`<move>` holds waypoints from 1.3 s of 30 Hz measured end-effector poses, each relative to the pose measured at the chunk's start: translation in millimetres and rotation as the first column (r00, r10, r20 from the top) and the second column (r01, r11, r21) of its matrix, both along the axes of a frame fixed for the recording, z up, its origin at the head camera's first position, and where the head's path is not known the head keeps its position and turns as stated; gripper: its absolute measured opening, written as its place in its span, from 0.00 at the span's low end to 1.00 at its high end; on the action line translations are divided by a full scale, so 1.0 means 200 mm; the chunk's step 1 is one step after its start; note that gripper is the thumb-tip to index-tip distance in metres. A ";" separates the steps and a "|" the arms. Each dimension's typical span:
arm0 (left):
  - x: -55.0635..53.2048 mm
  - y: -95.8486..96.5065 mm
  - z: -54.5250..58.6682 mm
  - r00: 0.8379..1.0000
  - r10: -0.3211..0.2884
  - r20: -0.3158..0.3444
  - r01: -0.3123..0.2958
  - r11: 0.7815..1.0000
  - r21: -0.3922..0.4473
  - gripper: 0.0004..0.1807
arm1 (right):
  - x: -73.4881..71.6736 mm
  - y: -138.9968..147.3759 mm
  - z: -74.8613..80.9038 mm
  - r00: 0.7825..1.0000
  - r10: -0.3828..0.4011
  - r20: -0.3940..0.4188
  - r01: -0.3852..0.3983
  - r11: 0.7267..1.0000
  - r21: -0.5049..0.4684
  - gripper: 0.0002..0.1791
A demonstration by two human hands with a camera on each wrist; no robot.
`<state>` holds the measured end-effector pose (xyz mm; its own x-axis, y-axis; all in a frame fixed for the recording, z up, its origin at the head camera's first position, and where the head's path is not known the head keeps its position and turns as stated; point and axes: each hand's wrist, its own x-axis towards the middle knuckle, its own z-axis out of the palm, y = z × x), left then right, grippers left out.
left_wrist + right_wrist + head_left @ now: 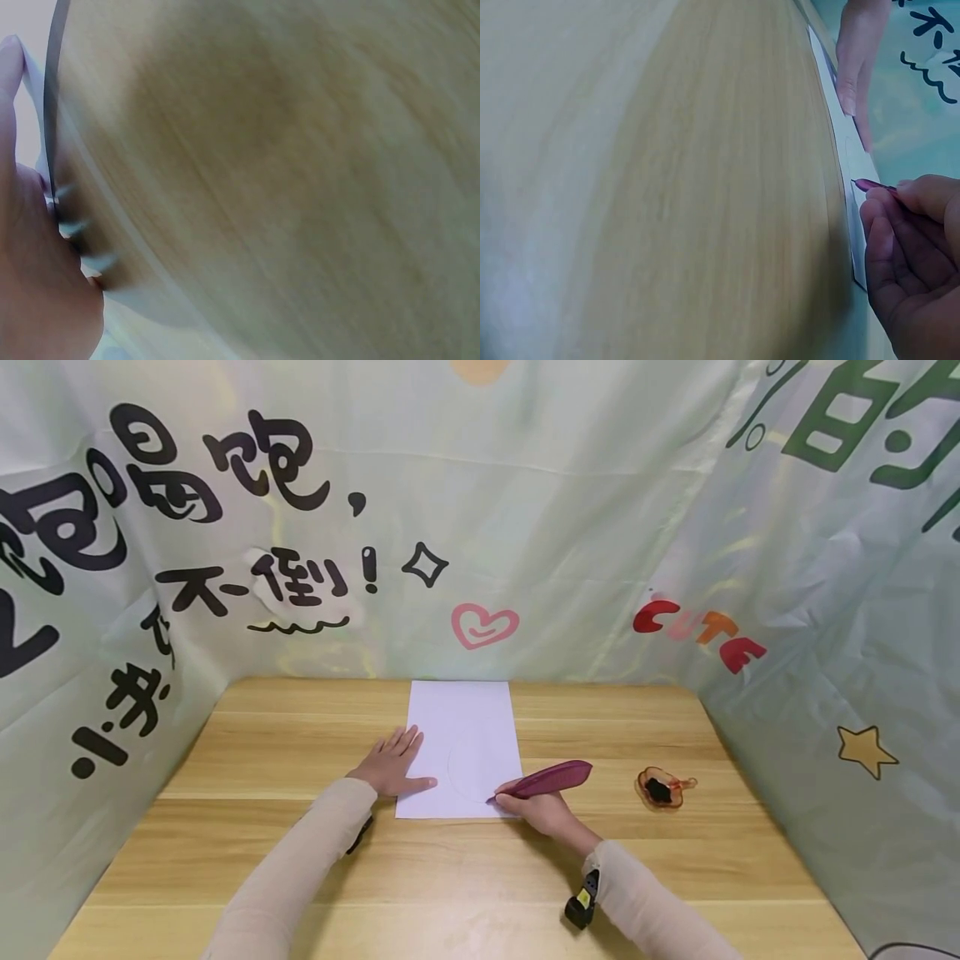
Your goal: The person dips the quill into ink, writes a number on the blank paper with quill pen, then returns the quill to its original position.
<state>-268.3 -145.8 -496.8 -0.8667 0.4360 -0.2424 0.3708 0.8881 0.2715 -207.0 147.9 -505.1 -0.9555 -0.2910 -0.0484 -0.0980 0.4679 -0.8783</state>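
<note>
A white sheet of paper (468,714) lies on the wooden table against the back curtain. My left hand (386,767) rests flat on its left edge, fingers spread and thumb reaching inward. Near the paper's lower right corner, my right hand (546,814) pinches a maroon feather quill pen (555,778), its plume leaning up to the right. The quill's dark tip (859,182) is right at the paper in the right wrist view. A faint curved line (450,764) runs across the sheet toward the tip. The left wrist view shows only part of my left hand (37,262).
An amber glass dish (677,785) with black ink stands on the table (600,727) to the right of the quill. Printed fabric curtains (585,552) enclose the table at the back and both sides. Each wrist carries a black strap-on camera (581,906).
</note>
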 end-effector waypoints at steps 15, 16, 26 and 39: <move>0.00 -0.01 -0.01 1.000 -0.005 -0.007 0.005 1.000 0.028 0.53 | -0.03 0.09 -0.01 0.994 -0.100 0.043 0.101 0.995 -0.015 0.09; 0.00 -0.01 -0.01 1.000 -0.004 -0.009 0.005 1.000 0.028 0.53 | -0.04 0.10 -0.01 0.992 -0.114 0.048 0.114 0.993 -0.008 0.09; -0.01 -0.01 -0.01 1.000 -0.005 -0.004 0.005 1.000 0.030 0.52 | -0.10 0.14 -0.01 0.969 -0.228 0.094 0.230 0.973 -0.009 0.11; -0.01 -0.01 -0.02 1.000 -0.006 0.001 0.005 0.999 0.034 0.54 | -0.21 0.14 -0.02 0.949 -0.309 0.058 0.310 0.951 0.003 0.12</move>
<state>-270.7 -147.3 -501.8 -0.8641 0.4487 -0.2283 0.3754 0.8764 0.3016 -249.8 175.6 -508.9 -0.9944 0.0180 -0.1046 0.1010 0.4623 -0.8809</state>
